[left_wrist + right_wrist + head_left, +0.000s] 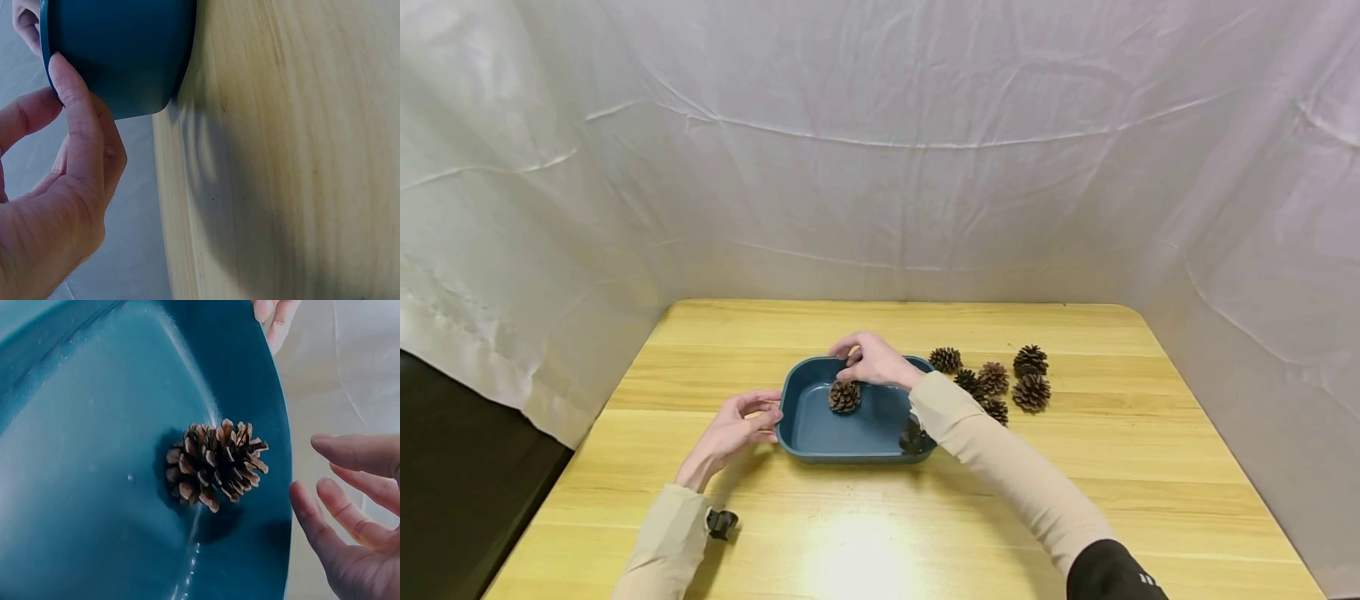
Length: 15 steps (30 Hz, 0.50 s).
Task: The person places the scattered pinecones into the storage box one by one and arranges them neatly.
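Observation:
A blue rectangular dish point(850, 457) with rounded corners and raised walls sits on the wooden table. One brown pine cone point(215, 464) lies inside it, near the far wall. My left hand point(737, 429) pinches the dish's left rim between thumb and fingers; in the left wrist view, fingertips point(65, 75) lie against the outer wall. Over the far rim, by the pine cone, is my right hand point(874, 360). Its fingers point(315, 525) are spread apart and loosely bent, holding nothing. The right forearm covers part of the dish's right end.
Several pine cones point(1032, 392) lie on the table point(1120, 492) right of the dish, some partly behind the right sleeve. Small black devices are worn at the left wrist point(722, 523) and right wrist point(913, 437). A pale curtain point(902, 200) hangs behind the table.

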Available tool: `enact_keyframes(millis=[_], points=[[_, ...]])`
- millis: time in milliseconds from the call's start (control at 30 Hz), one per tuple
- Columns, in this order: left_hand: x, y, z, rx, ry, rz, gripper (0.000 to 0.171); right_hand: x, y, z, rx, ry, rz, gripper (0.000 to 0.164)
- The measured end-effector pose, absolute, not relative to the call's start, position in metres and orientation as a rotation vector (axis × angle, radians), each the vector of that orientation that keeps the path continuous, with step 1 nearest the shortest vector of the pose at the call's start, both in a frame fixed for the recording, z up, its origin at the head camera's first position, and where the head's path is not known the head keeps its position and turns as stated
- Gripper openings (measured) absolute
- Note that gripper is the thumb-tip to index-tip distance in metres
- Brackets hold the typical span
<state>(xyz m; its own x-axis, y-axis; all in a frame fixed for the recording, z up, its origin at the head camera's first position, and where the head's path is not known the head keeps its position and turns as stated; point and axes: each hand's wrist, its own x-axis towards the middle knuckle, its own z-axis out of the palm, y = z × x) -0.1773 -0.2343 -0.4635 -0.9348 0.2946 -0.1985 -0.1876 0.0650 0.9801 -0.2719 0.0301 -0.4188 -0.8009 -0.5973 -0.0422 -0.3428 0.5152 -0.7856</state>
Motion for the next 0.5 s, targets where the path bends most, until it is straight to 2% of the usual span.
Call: enact_keyframes(millis=[300,500], points=[[-0.1771,-0.2344,-0.4635,0.105,2.009,1.929,0.052,-0.2705,0.0344,-0.4223,-0.763,2.472,-1.042,0.024],[-0.1774,-0.2344,-0.4641,0.112,2.008,1.929,0.053,-0.2679,0.0305,-0.4262,-0.748,2.475,-1.004,0.024]])
